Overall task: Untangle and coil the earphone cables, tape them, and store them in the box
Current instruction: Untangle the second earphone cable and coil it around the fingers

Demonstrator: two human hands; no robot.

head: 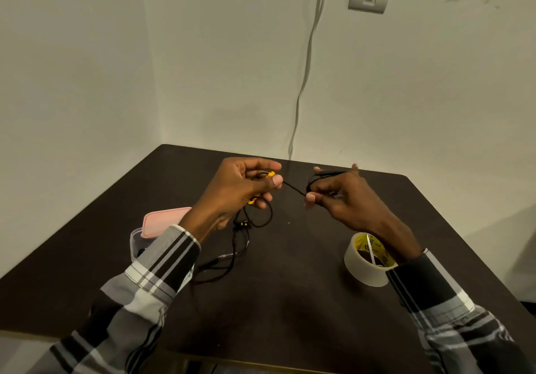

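Between my left hand [240, 182] and my right hand [339, 194] a black cable [293, 188] is stretched and bars the way there. In the lower middle of the frame the table [290, 301] is bare. The tape roll [367, 260] stands at the right, the box [145, 240] at the left, loose cable loops [232, 257] beside it.

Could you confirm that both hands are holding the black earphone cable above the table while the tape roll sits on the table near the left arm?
Not quite: the tape roll sits near the right arm, partly behind that wrist, as the head view shows. The rest stands: the left hand and right hand both hold the black earphone cable above the table.
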